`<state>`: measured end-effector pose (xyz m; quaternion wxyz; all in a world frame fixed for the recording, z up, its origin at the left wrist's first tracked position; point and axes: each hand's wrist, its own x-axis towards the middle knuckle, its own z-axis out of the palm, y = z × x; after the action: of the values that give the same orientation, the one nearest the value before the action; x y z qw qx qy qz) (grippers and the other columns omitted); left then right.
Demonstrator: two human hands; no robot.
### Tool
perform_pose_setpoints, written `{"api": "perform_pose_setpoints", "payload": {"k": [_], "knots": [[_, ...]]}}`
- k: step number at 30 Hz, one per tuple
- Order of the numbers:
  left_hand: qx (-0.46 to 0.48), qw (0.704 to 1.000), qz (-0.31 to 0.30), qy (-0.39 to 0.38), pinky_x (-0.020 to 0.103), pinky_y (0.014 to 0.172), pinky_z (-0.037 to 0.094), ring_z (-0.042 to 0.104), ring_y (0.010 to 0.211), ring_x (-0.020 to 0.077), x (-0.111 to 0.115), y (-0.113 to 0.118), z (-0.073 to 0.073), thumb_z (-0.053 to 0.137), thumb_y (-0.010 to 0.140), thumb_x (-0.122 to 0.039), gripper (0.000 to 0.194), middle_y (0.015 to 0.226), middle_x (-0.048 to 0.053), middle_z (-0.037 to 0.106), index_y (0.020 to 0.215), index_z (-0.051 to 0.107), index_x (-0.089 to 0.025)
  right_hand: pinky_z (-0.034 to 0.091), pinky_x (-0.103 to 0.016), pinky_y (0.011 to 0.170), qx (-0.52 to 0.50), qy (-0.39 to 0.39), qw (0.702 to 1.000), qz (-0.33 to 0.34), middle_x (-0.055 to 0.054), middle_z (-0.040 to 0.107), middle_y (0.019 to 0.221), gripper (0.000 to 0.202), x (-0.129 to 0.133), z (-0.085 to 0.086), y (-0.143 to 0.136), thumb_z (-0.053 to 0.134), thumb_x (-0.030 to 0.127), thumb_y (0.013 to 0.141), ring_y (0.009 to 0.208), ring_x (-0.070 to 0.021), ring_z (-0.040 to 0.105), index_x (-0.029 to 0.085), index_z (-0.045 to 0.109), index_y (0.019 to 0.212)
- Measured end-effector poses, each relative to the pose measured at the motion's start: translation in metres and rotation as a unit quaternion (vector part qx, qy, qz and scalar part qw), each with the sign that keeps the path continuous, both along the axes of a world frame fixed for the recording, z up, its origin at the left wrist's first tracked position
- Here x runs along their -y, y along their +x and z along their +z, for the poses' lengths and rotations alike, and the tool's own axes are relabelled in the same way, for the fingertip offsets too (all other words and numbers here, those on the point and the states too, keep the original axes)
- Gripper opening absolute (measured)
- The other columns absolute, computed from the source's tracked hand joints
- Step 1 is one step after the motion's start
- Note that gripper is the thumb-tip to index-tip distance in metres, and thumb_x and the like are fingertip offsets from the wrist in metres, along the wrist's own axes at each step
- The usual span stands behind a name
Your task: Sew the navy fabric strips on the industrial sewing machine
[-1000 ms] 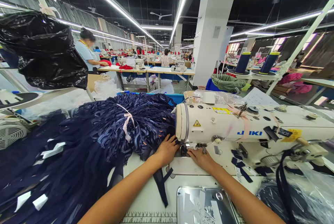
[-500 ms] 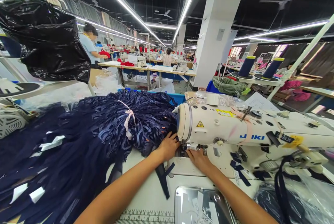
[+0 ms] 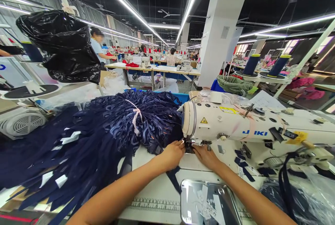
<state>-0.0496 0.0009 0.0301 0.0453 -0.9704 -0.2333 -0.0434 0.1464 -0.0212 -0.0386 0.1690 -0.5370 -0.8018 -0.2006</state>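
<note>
Left hand [image 3: 173, 155] now bunched beside the needle area [image 3: 188, 146] of the sewing machine [image 3: 225, 122]
Its fingers, spread a half-second ago, are drawn together, suggesting finer control there; the right hand [image 3: 207, 158] stays opposite, fingertips partly hidden; a navy strip [image 3: 174, 179] lies on the table [image 3: 143, 164] just below the left hand; whether either hand grips it, I cannot tell.

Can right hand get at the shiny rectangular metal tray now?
Likely yes: the right hand is beyond the shiny rectangular metal tray, and nothing visible blocks the way between.
</note>
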Motion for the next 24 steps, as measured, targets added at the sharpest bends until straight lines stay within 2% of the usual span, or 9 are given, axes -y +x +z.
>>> {"api": "perform_pose_setpoints", "payload": {"k": [2, 4, 8, 12, 15, 17, 19, 22, 24], "knots": [[0.019, 0.999, -0.027, -0.017, 0.027, 0.081, 0.042, 0.055, 0.09, 0.019, 0.019, -0.02, 0.009, 0.048, 0.072, -0.003, 0.02, 0.093, 0.009, 0.061, 0.087, 0.058, -0.011, 0.045, -0.033, 0.069, -0.009, 0.013, 1.0, 0.024, -0.009, 0.064, 0.082, 0.03, 0.014, 0.011, 0.007, 0.036, 0.017, 0.085, 0.076, -0.0213, 0.058, 0.017, 0.062, 0.099], [0.05, 0.998, -0.024, -0.002, 0.028, 0.081, 0.041, 0.054, 0.089, 0.0182, 0.033, -0.043, 0.013, 0.043, 0.073, 0.001, 0.023, 0.091, 0.008, 0.061, 0.087, 0.057, -0.012, 0.043, -0.035, 0.074, -0.02, 0.032, 0.999, 0.034, -0.011, 0.062, 0.085, 0.029, 0.028, 0.019, 0.017, 0.035, 0.017, 0.085, 0.081, -0.0225, 0.056, 0.015, 0.062, 0.095], [0.042, 0.996, -0.033, 0.066, 0.035, 0.085, 0.038, 0.053, 0.091, 0.021, 0.049, -0.073, 0.004, 0.044, 0.076, -0.003, 0.023, 0.093, 0.009, 0.06, 0.092, 0.057, -0.013, 0.039, -0.038, 0.081, -0.023, 0.044, 0.998, -0.028, -0.014, 0.061, 0.096, 0.027, 0.042, 0.021, 0.041, 0.035, 0.018, 0.086, 0.087, -0.0239, 0.054, 0.012, 0.061, 0.091], [-0.016, 0.986, -0.075, 0.146, 0.04, 0.084, 0.037, 0.054, 0.079, 0.0227, 0.05, -0.072, -0.019, 0.049, 0.076, -0.008, 0.015, 0.081, 0.01, 0.061, 0.087, 0.058, -0.01, 0.037, -0.04, 0.086, -0.027, 0.006, 0.996, -0.086, -0.013, 0.062, 0.097, 0.022, 0.037, 0.017, 0.049, 0.043, 0.019, 0.083, 0.087, -0.0238, 0.055, 0.011, 0.059, 0.096], [-0.014, 0.981, -0.066, 0.183, 0.038, 0.079, 0.038, 0.053, 0.067, 0.0197, 0.049, -0.066, -0.03, 0.047, 0.076, -0.004, 0.014, 0.068, 0.006, 0.058, 0.075, 0.058, -0.013, 0.035, -0.042, 0.09, -0.044, 0.006, 0.994, -0.099, -0.015, 0.06, 0.104, 0.023, 0.043, 0.024, 0.037, 0.048, 0.017, 0.08, 0.095, -0.0252, 0.054, 0.01, 0.057, 0.1], [0.008, 0.98, -0.052, 0.193, 0.037, 0.078, 0.037, 0.052, 0.064, 0.0187, 0.047, -0.063, -0.034, 0.045, 0.077, -0.001, 0.019, 0.065, 0.004, 0.056, 0.068, 0.056, -0.014, 0.035, -0.042, 0.091, -0.054, 0.006, 0.996, -0.065, -0.014, 0.06, 0.105, 0.024, 0.057, 0.031, 0.022, 0.048, 0.017, 0.08, 0.097, -0.0241, 0.053, 0.012, 0.056, 0.102], [0.034, 0.977, -0.041, 0.206, 0.037, 0.079, 0.036, 0.053, 0.067, 0.0188, 0.047, -0.062, -0.034, 0.043, 0.076, 0.001, 0.023, 0.068, 0.004, 0.057, 0.066, 0.055, -0.015, 0.036, -0.038, 0.09, -0.063, -0.008, 0.998, -0.003, -0.01, 0.062, 0.101, 0.024, 0.075, 0.039, 0.006, 0.048, 0.016, 0.08, 0.093, -0.0205, 0.053, 0.015, 0.055, 0.103], [0.041, 0.974, -0.021, 0.22, 0.039, 0.083, 0.033, 0.055, 0.075, 0.0205, 0.046, -0.062, -0.034, 0.04, 0.075, 0.004, 0.026, 0.077, 0.006, 0.06, 0.072, 0.057, -0.015, 0.039, -0.032, 0.083, -0.028, -0.036, 0.999, 0.03, -0.005, 0.063, 0.089, 0.012, 0.097, 0.047, -0.002, 0.052, 0.014, 0.078, 0.083, -0.0175, 0.055, 0.017, 0.059, 0.087], [0.03, 0.977, -0.008, 0.21, 0.04, 0.082, 0.033, 0.055, 0.073, 0.0199, 0.045, -0.061, -0.035, 0.04, 0.075, 0.004, 0.027, 0.077, 0.005, 0.06, 0.075, 0.057, -0.016, 0.04, -0.03, 0.075, 0.022, -0.054, 0.998, -0.024, -0.004, 0.063, 0.078, 0.01, 0.103, 0.051, 0.008, 0.053, 0.011, 0.077, 0.073, -0.0166, 0.055, 0.017, 0.06, 0.073]]}}
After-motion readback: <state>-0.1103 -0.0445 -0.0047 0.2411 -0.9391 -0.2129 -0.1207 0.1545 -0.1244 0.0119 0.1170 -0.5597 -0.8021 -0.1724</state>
